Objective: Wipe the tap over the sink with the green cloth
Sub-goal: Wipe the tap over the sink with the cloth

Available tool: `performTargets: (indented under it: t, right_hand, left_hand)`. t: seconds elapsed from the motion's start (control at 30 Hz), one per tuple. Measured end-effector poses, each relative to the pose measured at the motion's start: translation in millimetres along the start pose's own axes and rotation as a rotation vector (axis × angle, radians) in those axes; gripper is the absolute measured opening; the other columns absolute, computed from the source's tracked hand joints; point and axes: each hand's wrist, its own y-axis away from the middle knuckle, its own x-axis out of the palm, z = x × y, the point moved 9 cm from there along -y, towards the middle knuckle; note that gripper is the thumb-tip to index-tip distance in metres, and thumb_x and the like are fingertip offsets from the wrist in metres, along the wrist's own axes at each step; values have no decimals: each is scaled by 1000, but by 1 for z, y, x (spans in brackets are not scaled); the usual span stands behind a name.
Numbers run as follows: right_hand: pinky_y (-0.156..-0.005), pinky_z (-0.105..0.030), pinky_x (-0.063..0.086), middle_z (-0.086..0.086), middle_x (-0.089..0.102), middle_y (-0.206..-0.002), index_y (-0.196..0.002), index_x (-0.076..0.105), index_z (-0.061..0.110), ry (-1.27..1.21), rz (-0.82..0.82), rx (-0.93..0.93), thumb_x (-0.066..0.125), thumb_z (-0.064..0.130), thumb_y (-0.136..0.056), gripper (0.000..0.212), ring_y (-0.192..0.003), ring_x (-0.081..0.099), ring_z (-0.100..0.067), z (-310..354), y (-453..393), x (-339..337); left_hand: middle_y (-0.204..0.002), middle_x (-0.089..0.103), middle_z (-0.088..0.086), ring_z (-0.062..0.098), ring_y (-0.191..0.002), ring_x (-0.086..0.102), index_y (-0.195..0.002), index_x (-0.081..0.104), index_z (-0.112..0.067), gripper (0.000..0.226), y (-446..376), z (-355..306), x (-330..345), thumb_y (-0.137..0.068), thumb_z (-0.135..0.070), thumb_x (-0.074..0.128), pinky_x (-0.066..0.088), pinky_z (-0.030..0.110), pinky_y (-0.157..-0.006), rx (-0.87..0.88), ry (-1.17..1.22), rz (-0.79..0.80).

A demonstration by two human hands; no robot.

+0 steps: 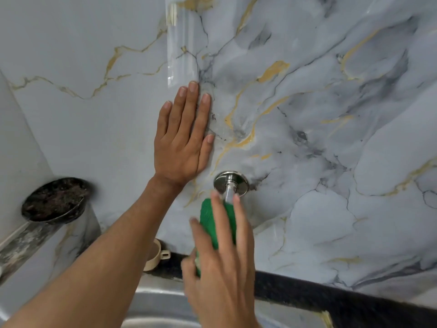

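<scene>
The chrome tap (230, 184) comes out of the marble wall through a round shiny flange, and only its base and a short piece of pipe show. My right hand (222, 268) is wrapped around the tap's body just below that, pressing the green cloth (209, 221) against it; the cloth covers the rest of the tap. My left hand (183, 138) lies flat on the wall, fingers together and pointing up, to the upper left of the flange. The steel sink (156, 301) lies below both hands, partly hidden by my arms.
A grey marble wall with gold veins (319, 114) fills the view. A dark round pan (53, 201) leans in the left corner. A beige cup (155, 255) sits behind the sink. A black counter edge (319, 294) runs along the right.
</scene>
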Motion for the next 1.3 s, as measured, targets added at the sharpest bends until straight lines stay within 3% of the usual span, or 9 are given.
performTargets:
  t: [0.2, 0.33, 0.47, 0.57, 0.63, 0.87, 1.03, 1.17, 1.3]
  right_hand:
    - [-105, -30, 54, -11, 47, -152, -122, 73, 19, -516, 75, -10, 52, -4, -90, 44, -135, 50, -33, -17, 71, 17]
    - [-58, -15, 61, -27, 65, -129, -116, 73, 11, -1505, -69, 895, 51, -31, -81, 59, -82, 78, -17, -94, 95, 48]
    - [-68, -41, 65, -22, 77, -94, -95, 82, 11, -1909, 20, 1210, 51, 43, -95, 45, -80, 77, -32, -108, 67, 72]
    - [-113, -60, 42, -24, 65, -135, -130, 67, 8, -1945, 429, 1103, 48, 86, -73, 99, -127, 60, -43, -82, 10, 86]
    - [-110, -58, 45, -25, 64, -136, -134, 64, 5, -1977, 555, 980, 49, 94, -64, 114, -127, 61, -42, -63, -17, 87]
    - [-91, -45, 59, -19, 78, -108, -118, 72, 8, -1771, 630, 835, 60, 86, -68, 92, -102, 73, -36, -57, 30, 90]
    - [-86, -42, 62, -21, 75, -120, -119, 75, 10, -1769, 623, 1143, 89, 58, -57, 79, -105, 73, -36, -66, 84, 86]
    - [-68, -39, 62, -11, 80, -94, -112, 74, 15, -1591, 182, 1324, 83, 55, -50, 74, -83, 76, -32, -101, 94, 55]
    - [-92, -12, 51, 9, 69, -118, -130, 60, 21, -855, -289, 423, 74, 40, -76, 59, -112, 64, -5, -68, -1, -37]
  left_hand:
    - [-164, 36, 21, 34, -155, 31, -163, 15, -12, 64, 1, 2, 3, -104, -34, 26, 13, 41, -133, -16, -7, 15]
    - [-165, 35, 19, 32, -156, 28, -163, 15, -13, 64, 2, 2, 5, -104, -35, 24, 9, 39, -134, -13, -14, 11]
    - [-165, 32, 18, 31, -156, 26, -163, 12, -14, 65, 1, 2, 6, -104, -35, 25, 5, 37, -135, -18, -16, 10]
    - [-164, 34, 19, 31, -156, 26, -163, 12, -14, 65, 2, 4, 7, -103, -35, 26, 4, 37, -135, -28, -34, 17]
    - [-163, 35, 20, 32, -156, 26, -163, 11, -14, 65, 2, 4, 6, -103, -35, 26, 5, 37, -135, -27, -34, 16]
    - [-161, 37, 21, 34, -153, 30, -163, 21, -9, 66, 2, 6, 8, -102, -34, 27, 11, 40, -133, -35, -41, 12]
    - [-160, 40, 22, 34, -153, 32, -158, 33, -7, 63, 0, 4, 9, -101, -34, 28, 24, 46, -130, -43, -21, 24]
    - [-160, 39, 22, 33, -154, 30, -158, 31, -7, 63, 0, 7, 8, -101, -33, 29, 20, 44, -131, -46, -33, 26]
    - [-161, 40, 22, 34, -154, 33, -161, 28, -8, 64, 0, 3, 7, -101, -33, 29, 25, 47, -129, -37, -55, 68]
